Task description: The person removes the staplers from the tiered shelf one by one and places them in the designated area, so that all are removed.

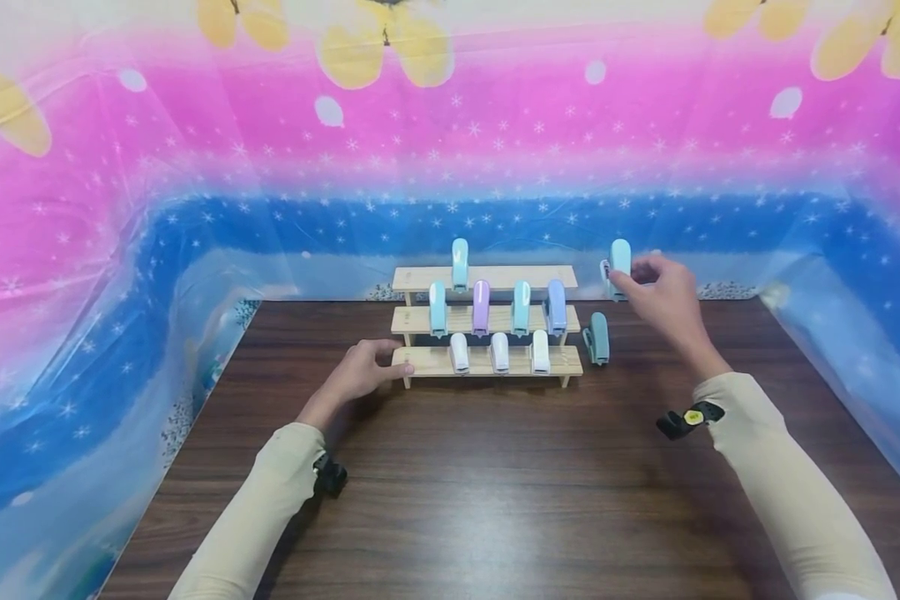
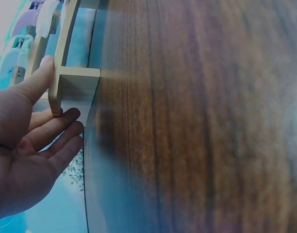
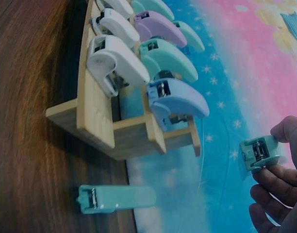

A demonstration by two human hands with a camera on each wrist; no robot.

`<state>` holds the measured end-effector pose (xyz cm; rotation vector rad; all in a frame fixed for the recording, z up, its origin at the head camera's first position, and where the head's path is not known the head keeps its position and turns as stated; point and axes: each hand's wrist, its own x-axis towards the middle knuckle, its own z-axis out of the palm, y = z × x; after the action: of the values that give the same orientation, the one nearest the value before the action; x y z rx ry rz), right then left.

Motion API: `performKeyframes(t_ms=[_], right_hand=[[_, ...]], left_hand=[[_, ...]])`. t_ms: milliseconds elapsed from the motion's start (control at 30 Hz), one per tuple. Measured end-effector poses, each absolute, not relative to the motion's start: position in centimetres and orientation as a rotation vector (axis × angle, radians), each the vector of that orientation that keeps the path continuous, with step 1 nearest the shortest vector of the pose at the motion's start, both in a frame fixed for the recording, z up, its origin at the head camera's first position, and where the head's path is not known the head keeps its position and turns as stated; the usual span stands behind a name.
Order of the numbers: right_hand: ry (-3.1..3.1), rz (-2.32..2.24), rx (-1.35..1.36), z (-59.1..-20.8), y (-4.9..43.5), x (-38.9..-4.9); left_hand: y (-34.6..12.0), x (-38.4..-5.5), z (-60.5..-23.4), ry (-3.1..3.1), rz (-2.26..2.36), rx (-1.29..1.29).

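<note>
My right hand (image 1: 663,300) pinches a mint-green mini stapler (image 1: 620,260) between thumb and fingers, raised to the right of the stepped wooden rack (image 1: 487,277). In the right wrist view, the front end of this stapler (image 3: 259,153) faces the camera. At the rack's left end my left hand (image 1: 362,369) grips the lowest shelf, thumb on top and fingers below its end (image 2: 55,92). One mint stapler (image 1: 460,265) stands on the top shelf. Mint, purple (image 1: 481,307) and blue (image 1: 556,307) staplers occupy the middle shelf, white ones (image 1: 499,353) the lowest.
A darker green stapler (image 1: 598,339) stands on the brown wood-grain table (image 1: 450,483), just right of the rack. Behind the table's back edge hangs a pink and blue patterned cloth (image 1: 300,225), which also runs along both sides. Dark camera straps (image 1: 690,419) circle the wrists.
</note>
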<state>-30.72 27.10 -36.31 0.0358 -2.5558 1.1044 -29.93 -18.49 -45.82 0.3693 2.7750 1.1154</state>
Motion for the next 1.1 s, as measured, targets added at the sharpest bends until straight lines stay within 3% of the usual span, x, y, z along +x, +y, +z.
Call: performKeyframes(t_ms=[1100], right_hand=[[-2.671, 1.009, -0.118, -42.0, 30.6, -30.0]], left_hand=[[-18.7, -30.0, -46.0, 2.768, 1.119, 0.372]])
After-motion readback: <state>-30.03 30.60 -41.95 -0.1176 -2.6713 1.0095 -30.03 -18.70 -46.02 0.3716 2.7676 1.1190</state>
